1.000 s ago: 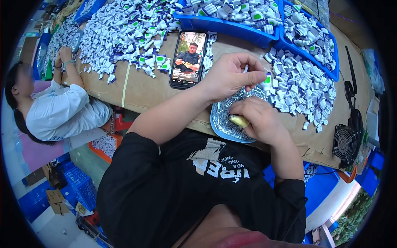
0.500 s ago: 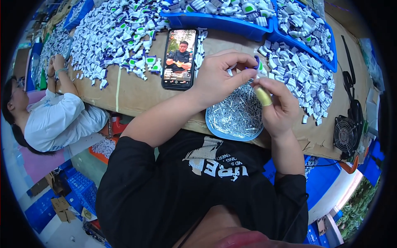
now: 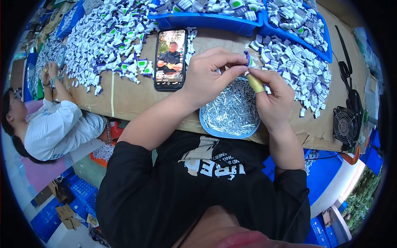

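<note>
Small white-and-purple plastic piece (image 3: 249, 60) pinched in left hand (image 3: 208, 75); right hand (image 3: 276, 96) curled beside it, hold unclear; silvery metal pins (image 3: 231, 109) seen beneath both.

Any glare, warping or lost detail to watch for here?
Head view: the table looks bowed along its front edge, and metal pins glint; head view again: the white-and-purple piece at the left hand is too small for fine detail.

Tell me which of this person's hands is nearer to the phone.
Left. The left hand is just to the right of the phone; the right hand is farther to the right, on the far side of the left hand from the phone.
</note>
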### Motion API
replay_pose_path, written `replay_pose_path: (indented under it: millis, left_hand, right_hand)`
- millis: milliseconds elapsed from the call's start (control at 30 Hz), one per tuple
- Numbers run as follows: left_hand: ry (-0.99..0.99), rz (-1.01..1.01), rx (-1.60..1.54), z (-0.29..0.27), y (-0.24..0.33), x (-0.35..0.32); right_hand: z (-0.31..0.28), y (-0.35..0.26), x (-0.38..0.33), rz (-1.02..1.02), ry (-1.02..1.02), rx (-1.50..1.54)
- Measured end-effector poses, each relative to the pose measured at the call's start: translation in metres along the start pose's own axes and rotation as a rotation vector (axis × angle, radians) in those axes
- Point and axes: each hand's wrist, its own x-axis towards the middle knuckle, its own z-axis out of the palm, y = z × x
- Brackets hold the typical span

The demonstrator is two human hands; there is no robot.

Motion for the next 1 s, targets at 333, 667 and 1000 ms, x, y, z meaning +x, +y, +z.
replay_pose_path:
  millis: [333, 667, 1000]
  left_hand:
    - [-0.058, 0.003, 0.049, -0.002, 0.0, 0.0]
    - [-0.045, 0.167, 0.076, -0.003, -0.002, 0.002]
    - [-0.123, -0.286, -0.428, -0.005, 0.004, 0.004]
  right_hand:
    - [0.0, -0.005, 0.005, -0.081, 0.073, -0.063]
    - [-0.006, 0.0, 0.006, -0.293, -0.065, -0.075]
    - [0.004, 0.002, -0.004, 0.057, -0.166, 0.327]
